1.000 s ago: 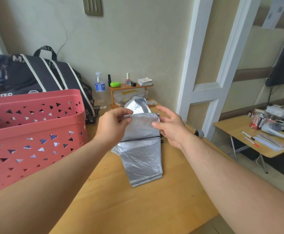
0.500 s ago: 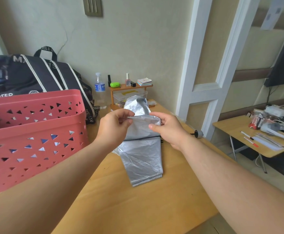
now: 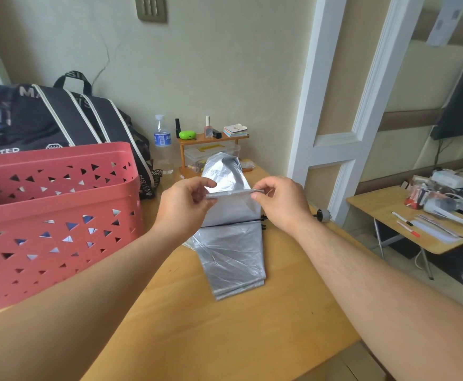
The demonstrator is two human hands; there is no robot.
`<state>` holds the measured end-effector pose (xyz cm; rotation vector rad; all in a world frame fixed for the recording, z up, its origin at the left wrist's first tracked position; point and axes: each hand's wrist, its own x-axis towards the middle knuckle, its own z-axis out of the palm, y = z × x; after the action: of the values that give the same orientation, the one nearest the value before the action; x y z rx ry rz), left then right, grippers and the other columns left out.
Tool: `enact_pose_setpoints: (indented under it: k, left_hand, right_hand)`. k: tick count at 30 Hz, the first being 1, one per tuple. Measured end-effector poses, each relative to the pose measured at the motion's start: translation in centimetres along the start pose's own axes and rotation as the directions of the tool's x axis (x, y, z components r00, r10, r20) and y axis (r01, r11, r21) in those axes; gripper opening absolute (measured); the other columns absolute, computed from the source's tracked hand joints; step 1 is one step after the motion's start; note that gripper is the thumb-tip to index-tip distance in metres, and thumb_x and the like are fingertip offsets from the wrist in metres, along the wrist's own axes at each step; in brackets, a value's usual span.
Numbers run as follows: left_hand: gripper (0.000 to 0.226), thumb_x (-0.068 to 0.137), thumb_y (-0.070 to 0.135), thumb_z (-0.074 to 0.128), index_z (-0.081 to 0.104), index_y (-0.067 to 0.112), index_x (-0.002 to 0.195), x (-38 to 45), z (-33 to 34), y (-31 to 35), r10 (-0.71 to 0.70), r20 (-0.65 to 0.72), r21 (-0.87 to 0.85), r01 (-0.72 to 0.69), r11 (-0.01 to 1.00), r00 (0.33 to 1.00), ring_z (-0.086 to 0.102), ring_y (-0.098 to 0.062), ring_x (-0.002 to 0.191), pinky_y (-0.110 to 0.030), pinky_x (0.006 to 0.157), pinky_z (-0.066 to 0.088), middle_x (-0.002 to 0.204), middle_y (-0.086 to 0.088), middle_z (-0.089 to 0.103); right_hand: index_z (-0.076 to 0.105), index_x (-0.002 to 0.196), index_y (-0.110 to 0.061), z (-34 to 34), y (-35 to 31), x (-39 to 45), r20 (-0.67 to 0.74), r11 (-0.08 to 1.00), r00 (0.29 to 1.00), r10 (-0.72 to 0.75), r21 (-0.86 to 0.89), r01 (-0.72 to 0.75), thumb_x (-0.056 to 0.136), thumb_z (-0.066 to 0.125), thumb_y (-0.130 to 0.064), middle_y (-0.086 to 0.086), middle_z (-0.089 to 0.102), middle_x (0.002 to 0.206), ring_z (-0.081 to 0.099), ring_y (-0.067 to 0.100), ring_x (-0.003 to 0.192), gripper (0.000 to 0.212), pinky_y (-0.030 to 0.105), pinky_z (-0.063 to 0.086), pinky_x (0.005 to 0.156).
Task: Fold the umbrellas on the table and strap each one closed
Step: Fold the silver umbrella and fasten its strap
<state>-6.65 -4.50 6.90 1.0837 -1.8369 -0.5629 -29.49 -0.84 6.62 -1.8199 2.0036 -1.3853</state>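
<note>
Umbrella [image 3: 231, 259] lies lengthwise on the wooden table [image 3: 225, 339], silver canopy pleated into flat, crinkled folds, far end raised toward us. We see a thin black rib crossing it at mid-length. Left hand [image 3: 182, 209] and right hand [image 3: 281, 203] each pinch one end of a narrow silver strap [image 3: 231, 193], stretched taut between them above the canopy. Fabric looks glossy and foil-like, creased all over. Red plastic basket [image 3: 54, 215] with triangular cut-outs stands to the left on the table; a black bag [image 3: 60, 116] with white stripes sits behind it. Water bottle [image 3: 162, 144] and small wooden shelf [image 3: 214, 138] stand against the pale, cracked wall.
</note>
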Motion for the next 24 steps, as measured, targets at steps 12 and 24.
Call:
enact_pose_setpoints:
  k: [12,24]
  left_hand:
    - [0.007,0.088,0.035,0.082,0.076,0.034,0.091,-2.0,-1.0,-1.8,0.316,0.143,0.137,-0.335,0.932,0.938,0.058,0.001,0.100,-0.021,0.092,0.044,0.097,0.021,0.068]
    - [0.020,0.080,0.041,0.080,0.071,0.039,0.097,-6.8,1.3,-6.4,0.421,0.450,0.352,-0.590,0.727,0.788,0.061,-0.009,0.094,-0.024,0.080,0.036,0.087,0.021,0.066]
  right_hand:
    - [0.076,0.085,-0.023,-0.2,1.7,-3.3,0.089,0.884,0.910,-0.406,-0.216,0.415,0.086,0.078,-0.014,-0.018,0.066,0.100,0.050,0.013,0.103,0.009,0.034,0.048,0.087]
    - [0.072,0.087,-0.029,2.5,5.4,-10.0,0.320,0.824,0.876,-0.361,-0.330,0.460,0.086,0.073,-0.019,-0.019,0.067,0.093,0.051,0.015,0.101,0.011,0.037,0.044,0.087]
